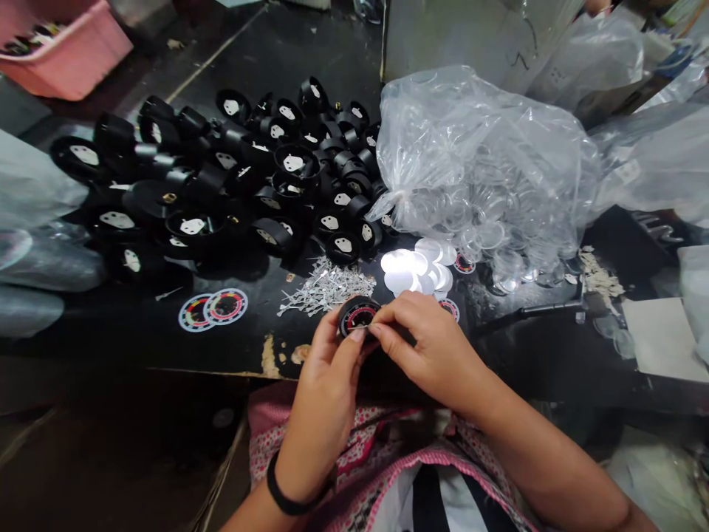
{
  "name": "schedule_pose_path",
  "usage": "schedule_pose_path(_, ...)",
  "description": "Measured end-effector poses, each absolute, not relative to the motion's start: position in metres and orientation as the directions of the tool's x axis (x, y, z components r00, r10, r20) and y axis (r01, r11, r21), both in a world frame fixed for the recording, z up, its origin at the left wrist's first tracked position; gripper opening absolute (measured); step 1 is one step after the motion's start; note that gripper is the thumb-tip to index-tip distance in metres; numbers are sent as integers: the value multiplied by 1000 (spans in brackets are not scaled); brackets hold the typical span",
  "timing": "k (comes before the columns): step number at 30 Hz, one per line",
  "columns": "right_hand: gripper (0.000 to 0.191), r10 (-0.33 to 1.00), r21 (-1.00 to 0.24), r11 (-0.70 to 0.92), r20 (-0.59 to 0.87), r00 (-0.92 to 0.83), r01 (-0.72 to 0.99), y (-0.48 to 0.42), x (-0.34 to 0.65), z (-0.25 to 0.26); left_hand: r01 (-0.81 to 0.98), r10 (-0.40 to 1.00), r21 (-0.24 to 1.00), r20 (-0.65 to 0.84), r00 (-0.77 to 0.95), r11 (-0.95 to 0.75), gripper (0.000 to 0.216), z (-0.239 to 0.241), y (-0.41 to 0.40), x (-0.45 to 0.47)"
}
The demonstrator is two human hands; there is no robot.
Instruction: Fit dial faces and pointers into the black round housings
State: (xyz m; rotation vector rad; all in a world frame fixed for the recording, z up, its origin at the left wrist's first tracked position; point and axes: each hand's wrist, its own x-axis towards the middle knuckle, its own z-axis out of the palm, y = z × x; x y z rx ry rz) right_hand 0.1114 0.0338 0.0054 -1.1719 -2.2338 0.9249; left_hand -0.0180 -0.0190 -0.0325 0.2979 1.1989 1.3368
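My left hand (326, 369) is closed around a small black round gauge housing (357, 314) with a red and black dial face, held just above the near edge of the black table (111, 325). My right hand (421, 340) pinches its fingertips together at the right rim of that housing; what the fingertips hold is too small to make out. Just beyond the hands lies a heap of thin silver needles (326, 287). To its right is a small stack of shiny round discs (415, 266).
A large pile of black housings (233, 177) covers the table's middle and left. A clear plastic bag of transparent round lenses (476, 177) sits at right. Two printed dial faces (213, 309) lie near the front left. A pink basket (60, 52) stands far left.
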Motion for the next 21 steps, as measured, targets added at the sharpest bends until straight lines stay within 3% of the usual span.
schedule_pose_path(4,14,853,-724,387,46,-519,571,34,115,6,-428,893,863,-390,-226,269,35,-40,-24,-18)
schedule_pose_path(13,19,857,-749,354,21,-515,559,29,117,11,-154,931,967,-239,-277,202,22,-28,-24,-24)
schedule_pose_path(21,24,888,-779,215,-95,-449,589,25,114,6,-34,920,964,-262,-291,263,26,-30,-27,-25)
